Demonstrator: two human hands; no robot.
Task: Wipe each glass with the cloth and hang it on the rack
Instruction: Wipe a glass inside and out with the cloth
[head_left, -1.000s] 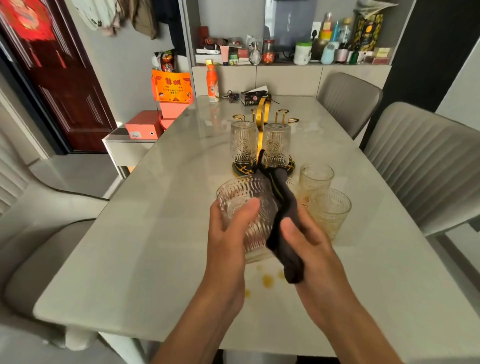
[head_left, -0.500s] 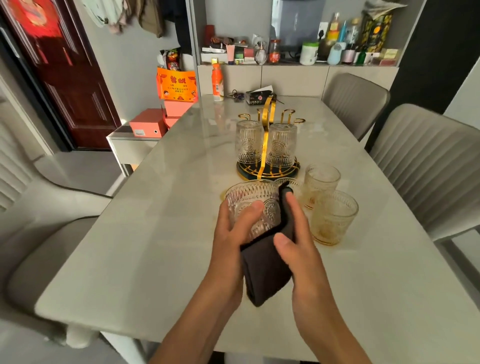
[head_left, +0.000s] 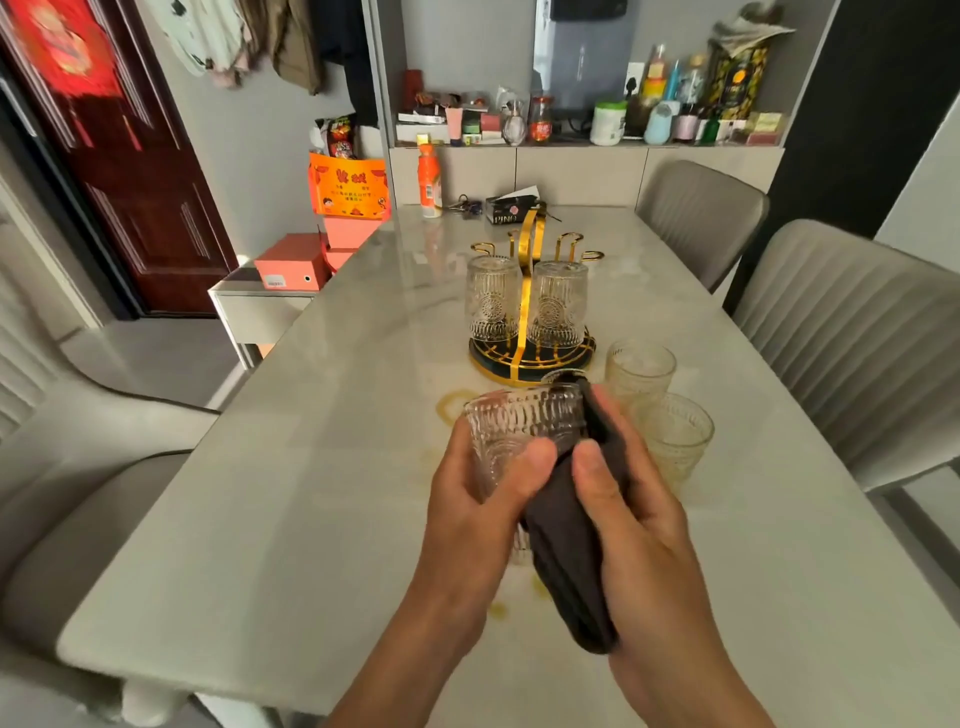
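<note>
We look down on a long pale stone table (head_left: 322, 467) with grey upholstered chairs (head_left: 852, 343) along its sides and one at the far end. Yellow-brown spill marks (head_left: 498, 610) dot the tabletop near us, and a ring stain (head_left: 452, 408) lies just beyond the hands. To the left stands a dark red door (head_left: 119, 171) with a red hanging on it, and clothes hang on the wall beside it. At the far end a shelf (head_left: 587, 143) is crowded with bottles, jars and small boxes.

Little writing can be read: a black box (head_left: 506, 210) on the far tabletop shows the word "PINO". An orange bag (head_left: 349, 191) beside the table carries characters too small for us to make out, and an orange bottle (head_left: 430, 182) stands near it, its label blurred.

A gold and black rack (head_left: 530, 358) stands mid-table with two glasses (head_left: 493, 304) hanging upside down on it. Two more glasses (head_left: 640, 368) stand upright on the table just to the right of the rack.

Our left hand (head_left: 478, 499) grips a ribbed glass (head_left: 519, 421) above the table, thumb across its near side and fingers curled round it, the mouth tilted away from us. Our right hand (head_left: 628, 519) grips a dark cloth (head_left: 566, 561), thumb pressing it from the top, fingers wrapped round the far side. The cloth's upper end lies against the glass's right side, and its lower end hangs down between the wrists.
</note>
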